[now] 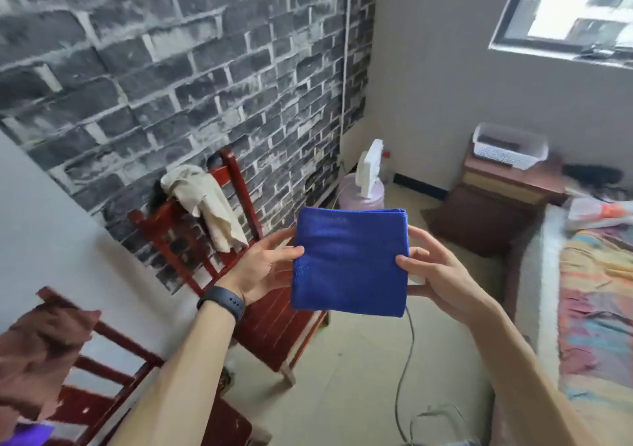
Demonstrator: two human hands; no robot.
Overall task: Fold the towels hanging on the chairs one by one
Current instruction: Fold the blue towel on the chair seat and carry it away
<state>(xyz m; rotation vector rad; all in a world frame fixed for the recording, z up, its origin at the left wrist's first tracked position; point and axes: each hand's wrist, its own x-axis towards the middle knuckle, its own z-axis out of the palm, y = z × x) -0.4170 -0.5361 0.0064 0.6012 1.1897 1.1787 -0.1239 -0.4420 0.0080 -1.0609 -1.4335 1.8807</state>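
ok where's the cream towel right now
In the head view the cream towel hangs over the back of the far red chair, left of centre by the brick wall, up and left of the blue towel.

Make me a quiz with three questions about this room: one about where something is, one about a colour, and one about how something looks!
1. Where is the cream towel?
A) draped over the back of the red chair by the brick wall
B) in a sink
C) on a shelf

2. What colour is the held towel, pinched by the left hand and the right hand?
A) green
B) blue
C) yellow

3. How does the held towel look?
A) folded into a flat square
B) spread fully open
C) rolled into a ball

Answers:
1 A, it hangs over the chair's top rail.
2 B, the cloth between both hands is bright blue.
3 A, its top edge is doubled over and its outline is square.
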